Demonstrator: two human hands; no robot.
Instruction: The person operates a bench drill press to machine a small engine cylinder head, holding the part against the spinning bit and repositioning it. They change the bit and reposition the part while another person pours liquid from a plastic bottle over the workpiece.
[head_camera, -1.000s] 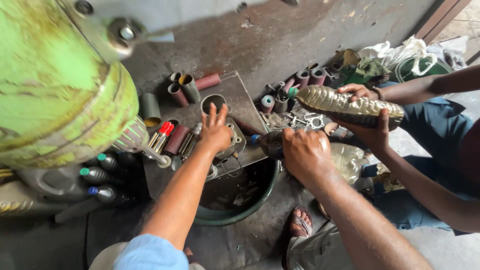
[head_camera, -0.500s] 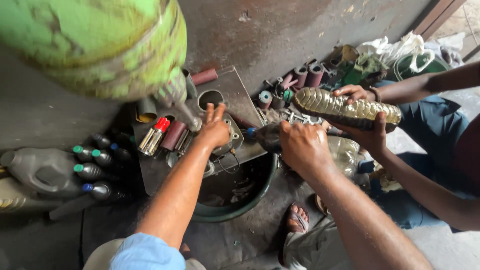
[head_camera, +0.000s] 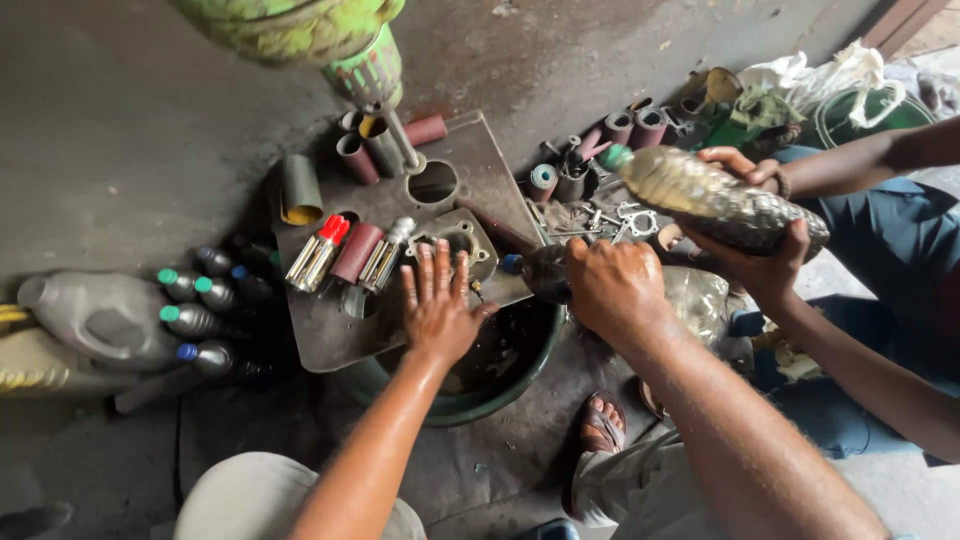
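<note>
Grimy concrete floor, our 2 hands over a steel plate and green basin.
Our left hand pressed flat, fingers spread, on the gasket; our right hand gripped a dark bottle, apparently mid-pour; next needs steady aim.

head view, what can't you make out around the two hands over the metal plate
- Head view: the right hand covers most of the dark bottle, so its body is hidden.
- The left hand lies flat on the metal plate and hides what is beneath the palm.
- The green basin sits under plate and arms; its contents are dark.
- The green machine is cut off by the top edge.
</note>
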